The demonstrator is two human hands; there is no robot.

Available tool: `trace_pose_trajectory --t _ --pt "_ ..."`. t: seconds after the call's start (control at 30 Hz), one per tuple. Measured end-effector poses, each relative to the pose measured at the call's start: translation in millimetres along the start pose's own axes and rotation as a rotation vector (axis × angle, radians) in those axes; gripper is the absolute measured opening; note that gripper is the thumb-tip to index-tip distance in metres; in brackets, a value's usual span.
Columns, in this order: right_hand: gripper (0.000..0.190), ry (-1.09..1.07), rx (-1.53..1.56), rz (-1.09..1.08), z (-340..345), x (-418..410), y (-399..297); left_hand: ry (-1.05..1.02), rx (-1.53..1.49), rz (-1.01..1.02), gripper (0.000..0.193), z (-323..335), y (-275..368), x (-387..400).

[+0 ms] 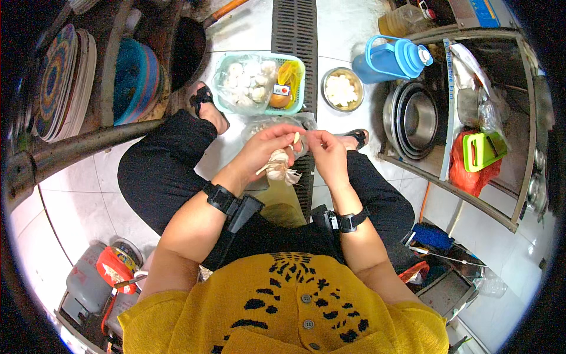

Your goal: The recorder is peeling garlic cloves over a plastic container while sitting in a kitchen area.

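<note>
My left hand (267,144) holds an opened garlic bulb (278,165) with papery skin hanging from it. A pale peeled clove (296,137) shows at the fingertips of the same hand. Close by on the right, my right hand (326,150) has its thumb and forefinger pinched together; whether a scrap of skin is between them is too small to tell. Below the hands lies a clear plastic bag (305,120), partly hidden. Beyond it is a turquoise basket (303,71) with a bag of garlic bulbs (250,84). A metal bowl (326,98) of peeled cloves stands right of it.
A blue thermos jug (384,62) stands behind the bowl. On the right rack (446,179) are nested steel basins (420,119) and a green slicer (485,150). Plates (59,84) and a wok (188,48) crowd the left rack. A drain grate (294,26) crosses the tiled floor.
</note>
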State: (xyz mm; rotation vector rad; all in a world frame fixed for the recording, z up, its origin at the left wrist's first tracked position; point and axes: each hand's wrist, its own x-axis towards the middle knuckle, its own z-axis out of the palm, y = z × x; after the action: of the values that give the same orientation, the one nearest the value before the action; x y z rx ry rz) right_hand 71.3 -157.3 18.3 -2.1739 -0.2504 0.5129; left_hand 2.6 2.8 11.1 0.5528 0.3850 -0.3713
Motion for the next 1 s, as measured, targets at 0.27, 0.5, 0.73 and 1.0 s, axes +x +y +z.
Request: trace_pose_trajectory --t 0.27,0.5,0.73,1.0 --pt "0.017 -0.124 0.261 0.101 0.2 -7.8 -20.1 0.022 0.013 0.009 0.028 -3.3 -1.7 1.5" --pt "0.02 -0.136 0.589 0.401 -9.1 2.8 -6.9 0.032 0.025 -0.003 0.03 -2.8 0.3 0.6" --pt "0.032 -0.338 1.268 0.724 15.2 7.7 1.5 0.15 0.419 0.176 0.014 -1.9 -18.8 8.1" --pt "0.028 -0.602 1.47 0.725 10.2 8.9 33.8 0.404 0.574 0.255 0.017 -15.1 -17.8 13.3"
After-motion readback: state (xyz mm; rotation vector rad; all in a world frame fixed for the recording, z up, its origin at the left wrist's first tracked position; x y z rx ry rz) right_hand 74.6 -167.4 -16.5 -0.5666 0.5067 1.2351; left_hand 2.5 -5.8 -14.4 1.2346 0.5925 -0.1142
